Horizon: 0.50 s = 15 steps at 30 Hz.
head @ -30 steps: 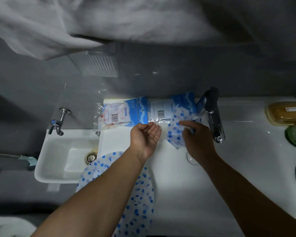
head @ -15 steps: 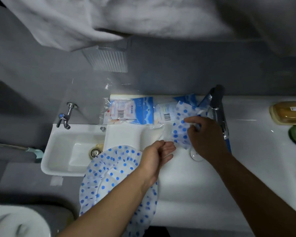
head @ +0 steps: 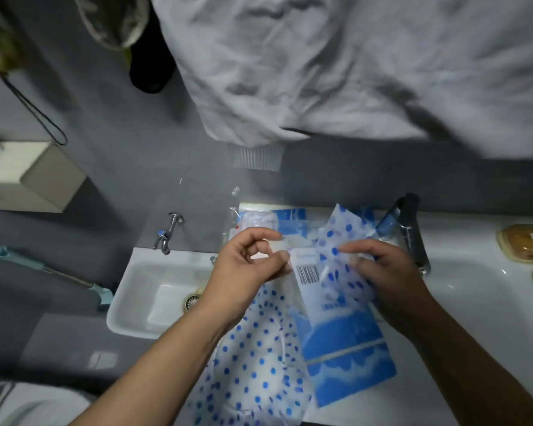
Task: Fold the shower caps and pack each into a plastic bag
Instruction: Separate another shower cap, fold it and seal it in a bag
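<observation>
My left hand (head: 249, 265) pinches the open top edge of a clear plastic bag (head: 345, 339) with a blue printed lower half and a barcode label. My right hand (head: 382, 272) grips a folded white shower cap with blue dots (head: 340, 238), whose lower part lies at the bag's mouth. How far it sits inside the bag I cannot tell. A second, unfolded dotted shower cap (head: 259, 364) lies spread on the white counter below my left forearm. Another packed bag (head: 274, 219) lies at the back of the counter.
A small white basin (head: 154, 290) with a drain and a chrome tap (head: 166, 235) sits to the left. A dark faucet (head: 413, 229) stands right of my hands. A yellow soap box (head: 526, 241) rests far right. White cloth (head: 351, 63) hangs overhead.
Both hands have lifted the bag and the folded cap off the counter towards me. My left hand, which was open and apart, now pinches the bag's top edge.
</observation>
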Motion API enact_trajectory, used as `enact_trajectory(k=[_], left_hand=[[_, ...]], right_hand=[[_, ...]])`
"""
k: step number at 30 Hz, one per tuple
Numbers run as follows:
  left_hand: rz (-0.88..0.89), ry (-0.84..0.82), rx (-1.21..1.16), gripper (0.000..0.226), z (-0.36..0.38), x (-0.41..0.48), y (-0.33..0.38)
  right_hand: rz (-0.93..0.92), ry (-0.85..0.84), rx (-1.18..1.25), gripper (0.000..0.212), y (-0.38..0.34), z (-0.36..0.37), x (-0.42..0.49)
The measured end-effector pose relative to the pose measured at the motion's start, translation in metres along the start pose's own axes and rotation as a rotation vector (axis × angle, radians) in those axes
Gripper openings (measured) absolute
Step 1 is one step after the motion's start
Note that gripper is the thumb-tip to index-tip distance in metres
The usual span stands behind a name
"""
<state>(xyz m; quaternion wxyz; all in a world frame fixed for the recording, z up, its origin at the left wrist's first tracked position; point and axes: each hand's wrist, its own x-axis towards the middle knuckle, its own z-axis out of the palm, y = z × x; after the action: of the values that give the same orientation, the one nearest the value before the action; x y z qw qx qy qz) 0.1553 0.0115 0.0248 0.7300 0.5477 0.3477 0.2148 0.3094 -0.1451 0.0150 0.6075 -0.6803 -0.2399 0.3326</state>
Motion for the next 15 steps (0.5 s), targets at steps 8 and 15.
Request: enact_trajectory(k=[8,15], left_hand=[[-0.471,-0.014,0.029,0.017,-0.034,0.001,0.040],[-0.301,-0.036,0.102,0.011,-0.043,-0.008,0.046]], right_hand=[[-0.373,-0.142,-0.530,0.034,-0.025,0.043,-0.047],[-0.431,0.064,-0.546,0.036,-0.039,0.049,-0.049]])
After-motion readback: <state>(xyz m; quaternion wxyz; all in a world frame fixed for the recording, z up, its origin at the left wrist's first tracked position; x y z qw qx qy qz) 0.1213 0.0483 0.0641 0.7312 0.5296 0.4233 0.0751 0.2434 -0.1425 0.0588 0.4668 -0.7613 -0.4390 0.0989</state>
